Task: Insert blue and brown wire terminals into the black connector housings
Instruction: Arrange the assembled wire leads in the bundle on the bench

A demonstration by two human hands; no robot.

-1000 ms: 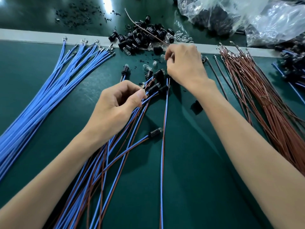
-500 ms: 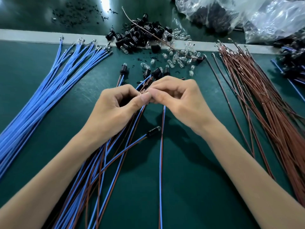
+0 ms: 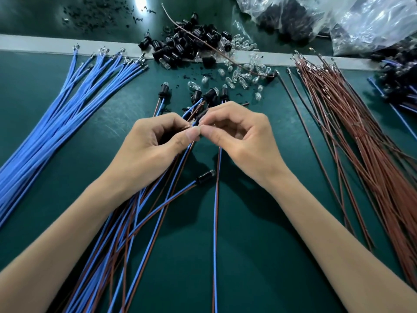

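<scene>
Pinching above the table [image 3: 259, 256], the left hand [image 3: 153, 145] clamped its fingers on a black housing [image 3: 200, 115], the right hand [image 3: 243, 136] on the blue-and-brown wire pair [image 3: 216, 211]; insertion seemed underway, needing a straight push.

Green mat [image 3: 259, 222], blue wires [image 3: 56, 123] left, brown wires [image 3: 361, 136] right, black housings [image 3: 180, 46], clear bulbs [image 3: 239, 75]

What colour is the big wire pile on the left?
Blue: the loose wire bundle, head view.
</scene>
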